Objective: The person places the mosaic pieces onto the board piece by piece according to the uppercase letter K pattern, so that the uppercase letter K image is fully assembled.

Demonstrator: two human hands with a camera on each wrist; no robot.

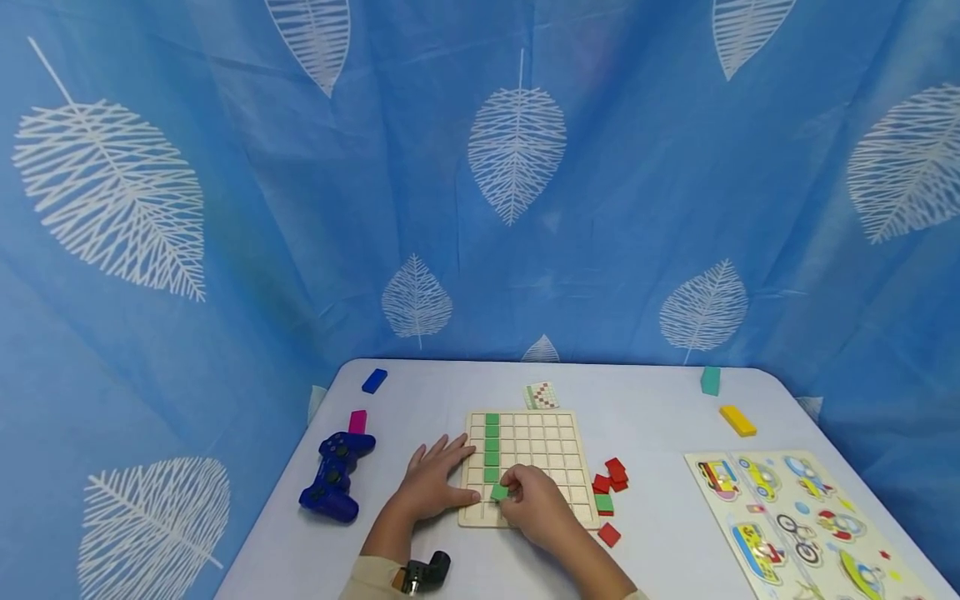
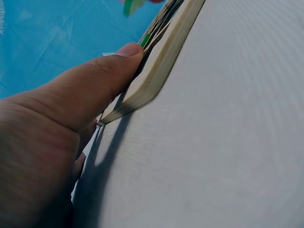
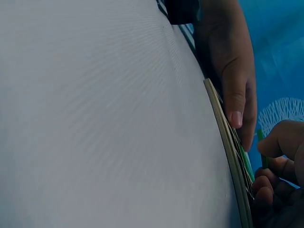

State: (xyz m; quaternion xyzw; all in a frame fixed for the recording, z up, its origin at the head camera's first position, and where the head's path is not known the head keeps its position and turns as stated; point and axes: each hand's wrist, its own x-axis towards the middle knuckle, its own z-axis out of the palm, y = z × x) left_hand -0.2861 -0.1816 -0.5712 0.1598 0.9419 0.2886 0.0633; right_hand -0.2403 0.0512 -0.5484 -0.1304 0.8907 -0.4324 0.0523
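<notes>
Green tile [image 1: 498,493] at the grid board [image 1: 558,483].
From my remote seat I see a blue controller [image 1: 332,480] at the board's nine o'clock; then the left hand [image 1: 433,485], fingers loosely spread, gripping nothing, thumb resting on the board's edge; the green tile at eight o'clock, pinched between thumb and fingers of the right hand [image 1: 537,505]; loose red tiles [image 1: 617,472] on the tabletop [image 1: 645,417] at three o'clock.

Around the grid board [image 1: 543,446], we see 1 controller [image 1: 333,477] and 2 blocks [image 1: 374,381] leftward, 1 card [image 1: 542,395] just behind, loose tiles [image 1: 617,472] near its right edge, 1 picture board [image 1: 782,502] farther right.
</notes>
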